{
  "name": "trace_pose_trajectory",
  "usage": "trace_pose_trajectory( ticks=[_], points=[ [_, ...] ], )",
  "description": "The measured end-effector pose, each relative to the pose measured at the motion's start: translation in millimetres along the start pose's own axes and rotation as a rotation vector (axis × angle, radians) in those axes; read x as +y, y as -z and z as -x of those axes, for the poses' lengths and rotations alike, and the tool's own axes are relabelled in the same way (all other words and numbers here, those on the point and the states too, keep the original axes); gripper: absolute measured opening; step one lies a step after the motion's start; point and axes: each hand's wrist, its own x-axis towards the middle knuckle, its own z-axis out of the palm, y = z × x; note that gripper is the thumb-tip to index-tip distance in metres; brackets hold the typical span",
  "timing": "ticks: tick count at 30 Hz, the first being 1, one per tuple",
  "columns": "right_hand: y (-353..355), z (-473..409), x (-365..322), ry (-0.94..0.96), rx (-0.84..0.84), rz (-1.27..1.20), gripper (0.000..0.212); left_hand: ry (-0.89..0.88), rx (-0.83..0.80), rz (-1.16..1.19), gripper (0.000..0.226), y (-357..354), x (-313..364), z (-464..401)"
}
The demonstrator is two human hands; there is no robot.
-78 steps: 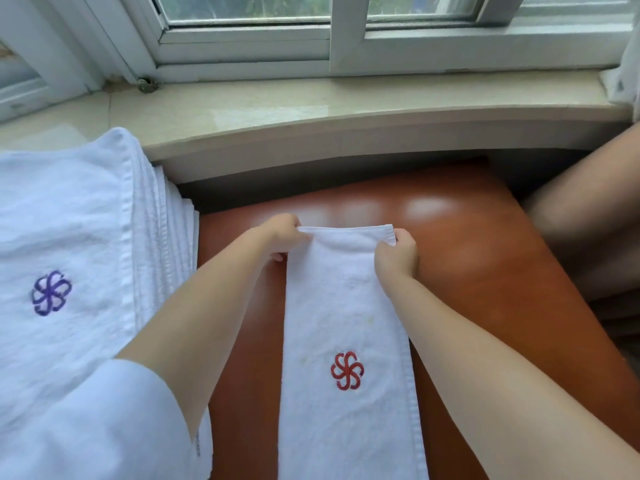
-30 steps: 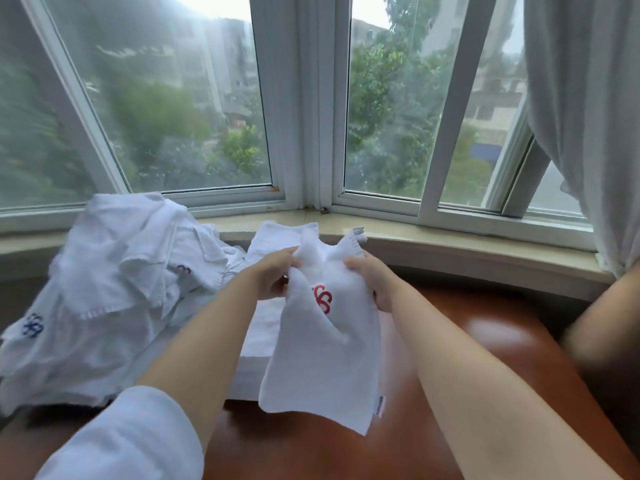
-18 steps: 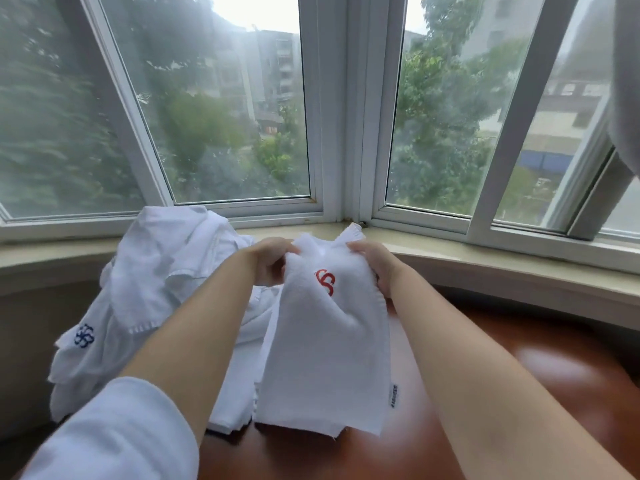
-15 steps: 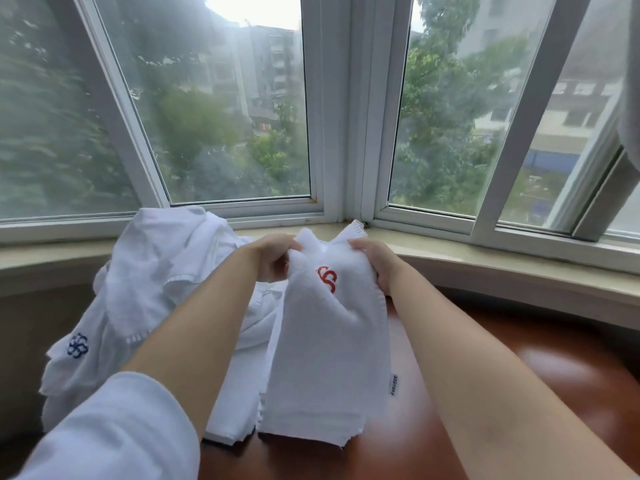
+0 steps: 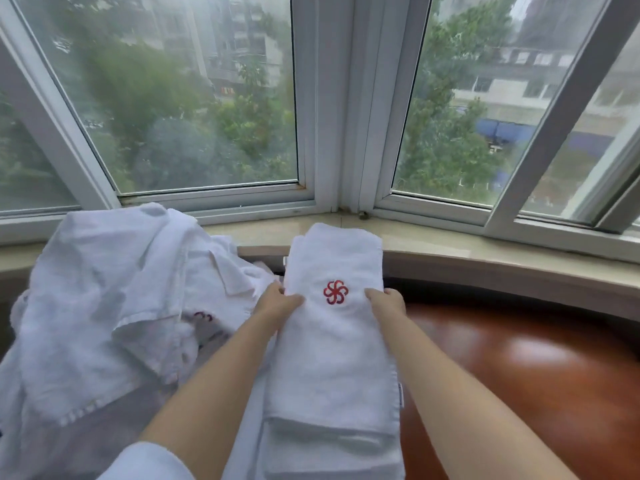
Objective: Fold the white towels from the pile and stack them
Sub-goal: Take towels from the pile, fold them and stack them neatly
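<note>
In the head view, we held a folded white towel (image 5: pixel 334 341) with both hands. Our left hand (image 5: pixel 278 304) grasped its left edge, with the thumb lying on top of the cloth. Our right hand (image 5: pixel 386 303) grasped the right edge in the same way, and its other fingers were hidden under the towel. The two hands were at the same height, on either side of a red flower emblem (image 5: pixel 335 292) sewn on the upper face of the towel. The far end of the towel reached up in front of the stone window sill (image 5: pixel 485 249). Its near end lay on a stack of folded towels (image 5: pixel 329 448) at the bottom of the view, and we could see the layered edges there. To the left of the stack was a loose pile of unfolded towels (image 5: pixel 104 299), crumpled and touching the sill; part of a red emblem showed on one of them. To the right was the bare brown table (image 5: pixel 536 375), shiny with light. A white sleeve (image 5: pixel 149 462) covered our left arm near the bottom edge. Behind the sill stood the window frame (image 5: pixel 346 116).
</note>
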Motion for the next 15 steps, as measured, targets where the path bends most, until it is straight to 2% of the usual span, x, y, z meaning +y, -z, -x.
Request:
trace_pose_trajectory(
  ticks=[2, 4, 6, 8, 10, 11, 12, 15],
  points=[
    [2, 1, 3, 0.029, -0.028, -0.026, 0.027, -0.032, 0.058, 0.033, 0.027, -3, -9, 0],
    [7, 8, -10, 0.084, -0.211, -0.081, 0.029, -0.077, 0.068, 0.072, 0.028, -2, -5, 3],
    [17, 22, -26, 0.162, -0.422, 0.053, 0.043, -0.135, 0.090, 0.135, 0.023, 0, 1, 16],
    [27, 34, -27, 0.088, -0.562, 0.245, 0.065, -0.163, 0.018, 0.158, 0.022, 3, 0, 37],
    [35, 46, -17, 0.014, -0.574, 0.334, 0.083, -0.124, -0.180, 0.073, 0.031, 6, -13, 58],
    [37, 50, -13, 0.037, -0.551, 0.347, 0.082, -0.096, -0.255, 0.044, 0.036, 7, -20, 66],
    [37, 53, -9, 0.083, -0.522, 0.311, 0.076, -0.078, -0.276, 0.053, 0.039, 8, -26, 72],
    [37, 59, -5, 0.179, -0.447, 0.115, 0.049, -0.098, -0.162, 0.235, 0.039, 15, -35, 86]
  ],
)
